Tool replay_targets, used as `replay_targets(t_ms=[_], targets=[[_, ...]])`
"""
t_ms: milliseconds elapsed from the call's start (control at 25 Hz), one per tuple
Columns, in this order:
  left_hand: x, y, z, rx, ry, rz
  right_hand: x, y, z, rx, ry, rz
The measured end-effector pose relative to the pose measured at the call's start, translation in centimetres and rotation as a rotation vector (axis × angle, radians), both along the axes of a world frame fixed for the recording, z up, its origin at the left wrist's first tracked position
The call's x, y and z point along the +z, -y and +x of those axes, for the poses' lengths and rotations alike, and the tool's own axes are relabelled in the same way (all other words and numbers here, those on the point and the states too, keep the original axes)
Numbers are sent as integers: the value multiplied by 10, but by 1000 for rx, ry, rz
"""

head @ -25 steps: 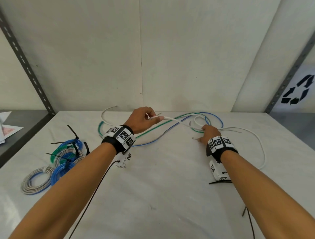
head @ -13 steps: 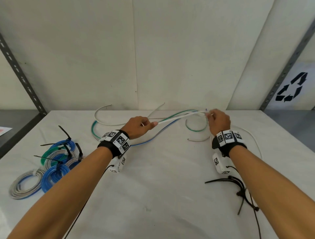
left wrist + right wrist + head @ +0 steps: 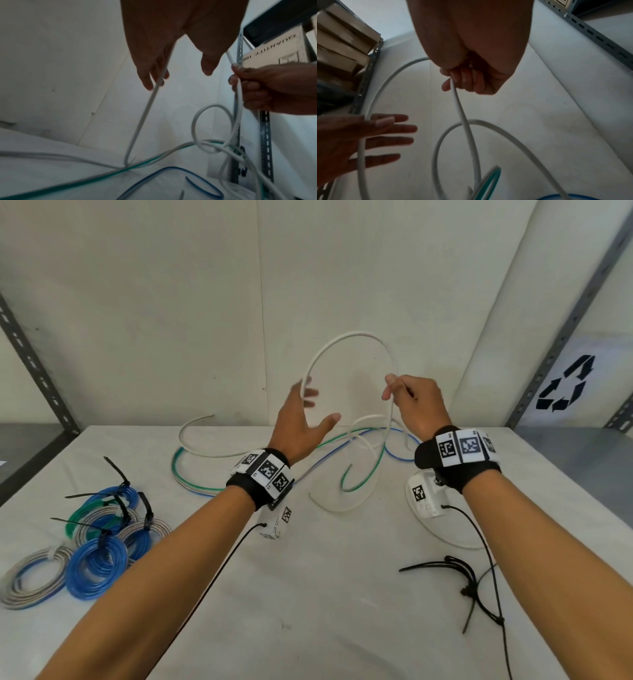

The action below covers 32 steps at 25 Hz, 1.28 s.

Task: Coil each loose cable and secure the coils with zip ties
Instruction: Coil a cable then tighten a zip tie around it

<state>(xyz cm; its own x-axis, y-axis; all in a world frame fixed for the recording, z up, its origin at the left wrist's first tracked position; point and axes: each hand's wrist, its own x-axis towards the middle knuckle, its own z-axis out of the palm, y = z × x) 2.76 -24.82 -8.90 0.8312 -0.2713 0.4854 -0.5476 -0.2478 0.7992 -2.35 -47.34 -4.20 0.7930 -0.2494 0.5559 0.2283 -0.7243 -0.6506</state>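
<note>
A loose white cable (image 3: pixel 352 334) arches in the air between my two raised hands. My right hand (image 3: pixel 399 392) pinches it at the arch's right end, fingers curled round it (image 3: pixel 453 81); from there it hangs down to loops on the table. My left hand (image 3: pixel 308 409) is spread with straight fingers, and the cable (image 3: pixel 142 121) runs along them without being gripped. A loose green cable (image 3: pixel 366 477) and a blue cable (image 3: pixel 397 451) lie tangled under the hands. Black zip ties (image 3: pixel 455 570) lie at the right, below my right forearm.
Several tied coils (image 3: pixel 99 546) in blue, green and grey, with zip tie tails sticking out, lie at the left of the white table (image 3: pixel 308 594). Metal shelf posts (image 3: pixel 37 364) flank the wall. Another white cable end (image 3: pixel 191 426) curves at the back left.
Both hands rose off the table, lifting the white cable into a tall arch. My left hand let go of the cable and spread its fingers; my right hand kept its pinch.
</note>
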Motion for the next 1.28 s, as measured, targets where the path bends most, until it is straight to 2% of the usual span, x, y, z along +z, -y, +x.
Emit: replay_targets(t_ms=[80,160,240,280,320,400,480,520,600,680,760,840,880,960,1000,1080,1160,1280], targets=[[11,3,-8,191,215,-115,1,-2,-1,82,-26,34],[19,3,-17,356,507,-134,1,1,-2,52,-24,41],[17,6,-24,273,682,-45,-2,3,-2,39,-40,40],[13,10,-25,161,652,57,-3,2,-3,55,-51,44],[8,14,-24,64,523,178,-3,0,-3,72,-59,53],[-6,25,-17,-4,98,357,-4,-4,-3,88,-57,101],[-14,31,-12,-69,-308,314,-4,-5,-3,89,-47,195],[-16,34,-10,-121,-416,214,-6,-3,-3,89,-41,216],[-13,36,-8,-137,-435,42,-14,2,-3,70,-64,187],[-5,35,-11,-149,-437,-123,-27,5,-6,-4,-232,95],[2,34,-11,-178,-417,-188,-43,-2,-15,-171,-340,66],[4,33,-13,-149,-382,-195,-53,-15,-25,-264,-299,28],[3,33,-14,-126,-374,-199,-56,-22,-29,-218,-344,-5],[0,34,-13,-107,-380,-216,-61,-33,-34,-58,-562,-6],[-3,34,-14,-112,-368,-213,-63,-34,-34,-2,-646,43],[-8,32,-12,-91,-240,-118,-60,-30,-31,39,-681,245],[-14,24,-9,-90,-100,19,-51,-21,-27,-18,-600,543],[-26,15,-5,-145,-102,58,-40,-12,-23,-12,-418,1002]])
